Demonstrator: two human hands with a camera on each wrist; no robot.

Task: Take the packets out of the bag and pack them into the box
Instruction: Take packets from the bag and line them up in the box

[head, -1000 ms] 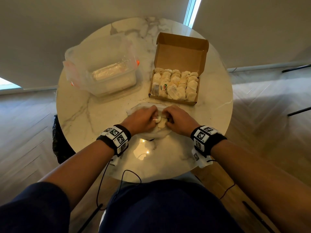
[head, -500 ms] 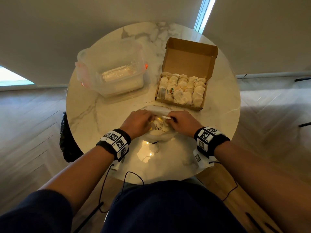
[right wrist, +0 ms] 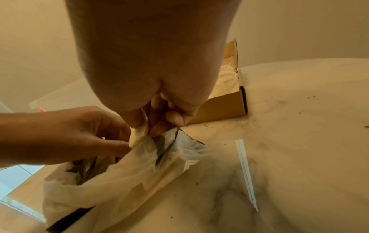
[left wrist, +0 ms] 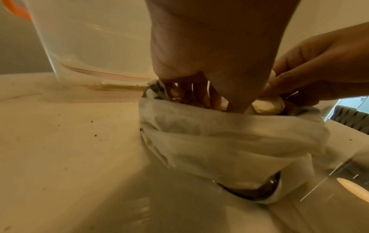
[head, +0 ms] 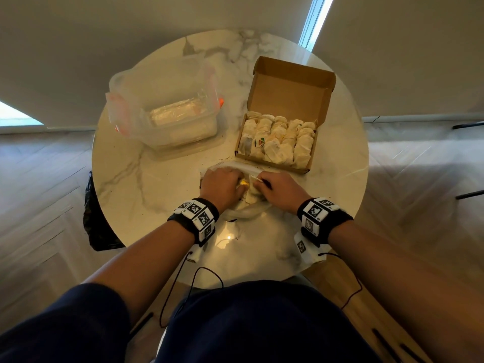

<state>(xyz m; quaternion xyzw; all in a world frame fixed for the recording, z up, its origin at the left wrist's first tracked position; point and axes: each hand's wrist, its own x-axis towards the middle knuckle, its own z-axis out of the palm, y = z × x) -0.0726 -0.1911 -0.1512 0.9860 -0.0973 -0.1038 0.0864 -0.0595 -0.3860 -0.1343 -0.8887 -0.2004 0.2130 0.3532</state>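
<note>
A round marble table (head: pixel 157 184) stands on herringbone wood floor (head: pixel 39 205) beside plain walls (head: pixel 104 27).

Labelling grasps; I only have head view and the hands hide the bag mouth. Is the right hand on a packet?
Observer: Yes, right wrist view: right hand pinches a packet at the bag mouth.
Operator: Left hand?
Observer: Left wrist view: left hand fingers reach into the bag; grip unclear.
Operator: Packet out yet?
Observer: No, its lower end sits at the bag rim.
</note>
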